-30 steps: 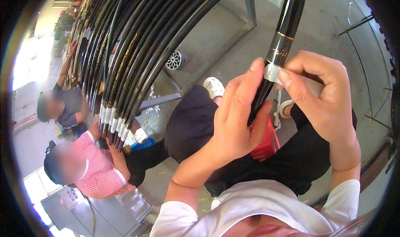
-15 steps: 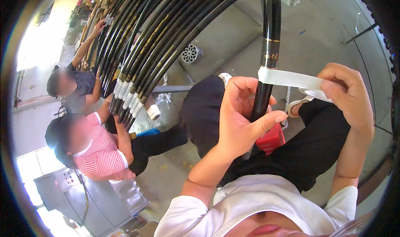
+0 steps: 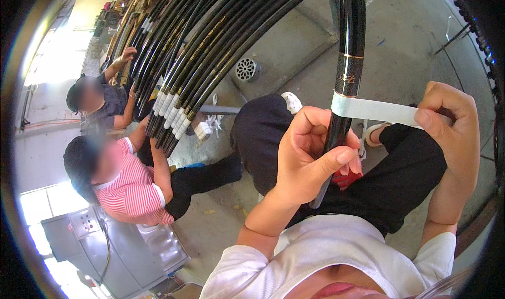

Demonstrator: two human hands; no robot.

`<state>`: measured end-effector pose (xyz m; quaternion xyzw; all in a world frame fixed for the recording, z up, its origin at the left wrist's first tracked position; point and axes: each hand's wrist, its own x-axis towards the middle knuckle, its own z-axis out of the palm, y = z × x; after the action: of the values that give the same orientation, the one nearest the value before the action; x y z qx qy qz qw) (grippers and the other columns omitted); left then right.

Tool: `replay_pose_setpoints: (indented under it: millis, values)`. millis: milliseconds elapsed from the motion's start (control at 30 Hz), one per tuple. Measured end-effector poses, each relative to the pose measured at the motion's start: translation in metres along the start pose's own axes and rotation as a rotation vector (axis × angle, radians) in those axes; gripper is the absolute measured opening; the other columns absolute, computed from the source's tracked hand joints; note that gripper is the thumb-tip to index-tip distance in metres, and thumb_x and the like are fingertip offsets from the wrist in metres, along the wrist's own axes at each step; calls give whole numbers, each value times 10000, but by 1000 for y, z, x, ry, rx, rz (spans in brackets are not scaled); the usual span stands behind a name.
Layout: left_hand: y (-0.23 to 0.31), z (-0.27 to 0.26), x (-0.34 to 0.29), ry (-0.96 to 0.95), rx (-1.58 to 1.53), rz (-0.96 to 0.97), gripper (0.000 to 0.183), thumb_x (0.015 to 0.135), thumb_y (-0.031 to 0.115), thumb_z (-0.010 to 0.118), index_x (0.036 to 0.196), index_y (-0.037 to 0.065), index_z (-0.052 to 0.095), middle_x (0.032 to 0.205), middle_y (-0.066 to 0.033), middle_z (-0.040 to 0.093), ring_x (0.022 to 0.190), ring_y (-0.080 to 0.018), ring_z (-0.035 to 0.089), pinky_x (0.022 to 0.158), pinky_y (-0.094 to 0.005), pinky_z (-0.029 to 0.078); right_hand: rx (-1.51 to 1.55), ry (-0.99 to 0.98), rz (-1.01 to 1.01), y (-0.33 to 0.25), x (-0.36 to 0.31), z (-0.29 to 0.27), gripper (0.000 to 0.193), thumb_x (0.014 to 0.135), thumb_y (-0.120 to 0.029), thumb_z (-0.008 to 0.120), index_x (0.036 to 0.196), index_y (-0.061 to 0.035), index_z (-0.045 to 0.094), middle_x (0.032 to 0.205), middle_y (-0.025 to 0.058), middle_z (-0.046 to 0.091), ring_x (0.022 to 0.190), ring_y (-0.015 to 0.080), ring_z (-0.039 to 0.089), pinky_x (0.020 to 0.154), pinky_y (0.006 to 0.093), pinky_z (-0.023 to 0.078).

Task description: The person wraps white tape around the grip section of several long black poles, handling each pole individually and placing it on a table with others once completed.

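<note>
A glossy black rod [image 3: 351,36] with a thin gold ring and gold lettering stands nearly upright before me. My left hand [image 3: 310,165] is curled round its lower part, thumb in front and fingertips showing on the far side. Just above that hand, one end of a white tape strip [image 3: 376,109] is wrapped on the rod below the lettering. The strip runs taut to the right, where my right hand [image 3: 447,120] pinches it between thumb and fingers. The tape roll itself is mostly hidden by that hand.
Many similar black rods [image 3: 210,52] with white bands [image 3: 171,112] lie side by side at upper left. Two people, one in a striped shirt [image 3: 131,194], sit along them. A red plastic object [image 3: 347,179] shows between my legs. A round floor drain cover [image 3: 246,69] lies ahead.
My right hand has moved slightly right, and the strip between it and the rod looks longer. The roll's visible rim has turned out of sight. My left hand keeps its hold.
</note>
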<state>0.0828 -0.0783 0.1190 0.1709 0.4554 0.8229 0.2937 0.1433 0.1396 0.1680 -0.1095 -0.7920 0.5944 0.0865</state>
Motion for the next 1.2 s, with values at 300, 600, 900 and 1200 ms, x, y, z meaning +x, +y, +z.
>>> replay_pose_setpoints:
  millis: [300,600,900,1200]
  values:
    - [1,-3,-9,-7,-176,-67,386,832,113,676,1101,12,418,883,-112,586,639,-128,578,564,-225,475,66,5,38,-12,-7,12,241,762,-140,713,653,17,567,613,25,541,559,88,559,528,212,453]
    - [6,0,-13,68,-159,-68,391,806,71,697,1049,28,394,798,-116,583,501,-126,533,433,-214,414,4,-7,49,-17,-9,20,346,753,-265,690,623,-3,506,615,3,419,560,81,369,510,235,264]
    - [7,12,-17,97,-5,-10,522,845,368,642,1099,-54,468,773,-103,553,494,-126,530,359,-194,354,50,-49,18,-11,-7,25,308,753,-211,698,633,2,511,619,5,432,570,69,394,507,227,277]
    - [7,1,-18,-27,-93,52,326,886,157,613,1113,-20,461,760,-67,531,521,-74,452,448,-196,350,8,15,-24,-23,-11,35,358,727,-261,716,606,-1,502,605,7,424,548,77,389,505,231,271]
